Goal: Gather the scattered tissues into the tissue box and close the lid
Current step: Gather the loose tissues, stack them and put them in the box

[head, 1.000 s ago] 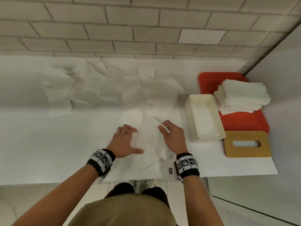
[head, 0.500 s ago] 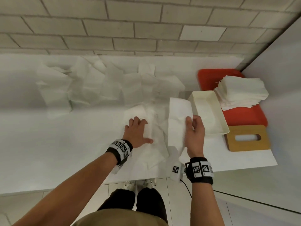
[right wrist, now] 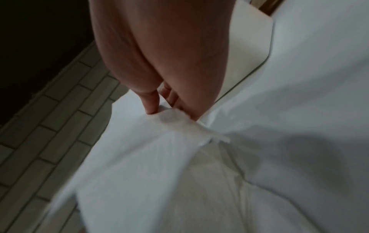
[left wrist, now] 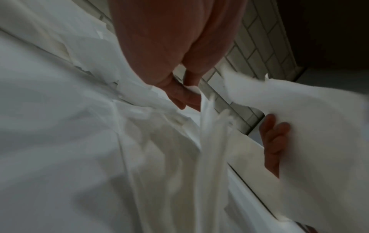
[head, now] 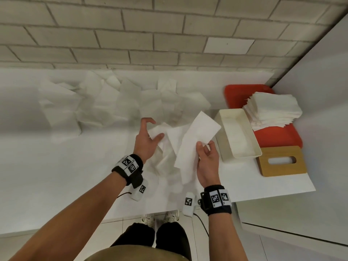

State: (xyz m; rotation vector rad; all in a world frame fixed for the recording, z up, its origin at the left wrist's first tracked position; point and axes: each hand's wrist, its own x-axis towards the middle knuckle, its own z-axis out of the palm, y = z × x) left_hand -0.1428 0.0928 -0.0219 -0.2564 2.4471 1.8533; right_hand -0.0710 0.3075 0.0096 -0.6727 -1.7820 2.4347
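Loose tissues [head: 105, 104] lie along the bench [head: 56, 166] from nine to twelve o'clock. Your left hand [head: 146, 140] pinches a crumpled sheet [head: 162, 132]; your right hand [head: 207, 159] pinches a flat sheet [head: 195, 140], just left of the open box [head: 239, 136]. Square both sheets together before laying them flat inside. The lid [head: 282, 161] waits at four o'clock.
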